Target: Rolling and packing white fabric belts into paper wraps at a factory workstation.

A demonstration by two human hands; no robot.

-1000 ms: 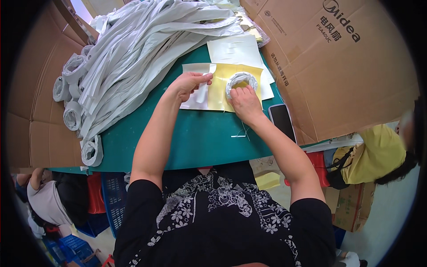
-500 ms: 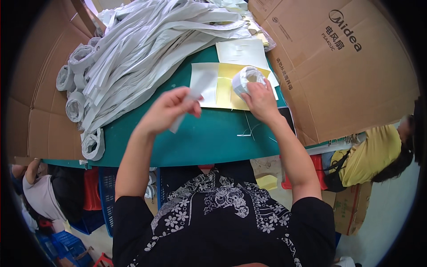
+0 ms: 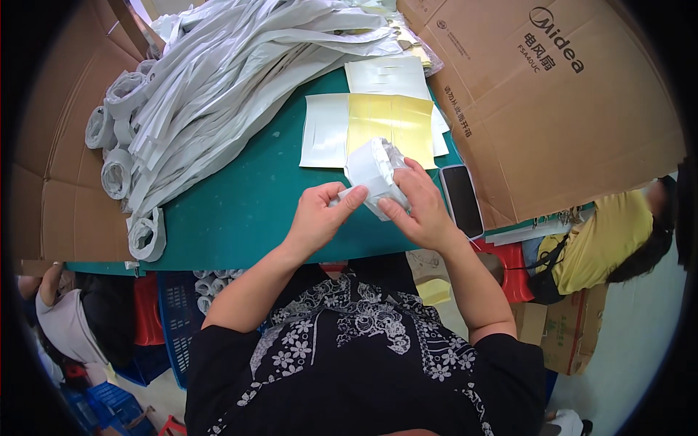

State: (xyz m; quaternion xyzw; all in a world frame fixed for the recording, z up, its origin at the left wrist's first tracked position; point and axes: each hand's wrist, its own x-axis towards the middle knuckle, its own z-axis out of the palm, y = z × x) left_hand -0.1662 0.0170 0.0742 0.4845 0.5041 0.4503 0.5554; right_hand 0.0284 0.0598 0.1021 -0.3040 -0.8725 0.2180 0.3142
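Note:
My right hand point(image 3: 423, 207) grips a coiled white strip roll point(image 3: 369, 168), with the fingers inside its ring and the thumb on its near side. A short white sticker strip point(image 3: 346, 193) is pinched between thumb and fingers of my left hand point(image 3: 320, 212), its far end lying against the roll's wall. Both hands are close together above the near part of the green table point(image 3: 225, 218). Behind the roll lies a sheet point(image 3: 411, 120), part white and part yellow, with slits in it. Another white slit sheet point(image 3: 389, 73) lies partly under it.
A large heap of long white strips point(image 3: 247, 80) covers the back left, with several coiled rolls point(image 3: 116, 174) beside it. Cardboard panels point(image 3: 560, 123) flank both sides. A phone point(image 3: 462, 200) lies at right. Blue crates point(image 3: 182, 320) stand below, and people sit at both sides.
My left hand has brought the sticker strip rightward to the roll. My right hand has drawn the roll nearer, off the yellow sheet, and tilted it. The phone now shows fully.

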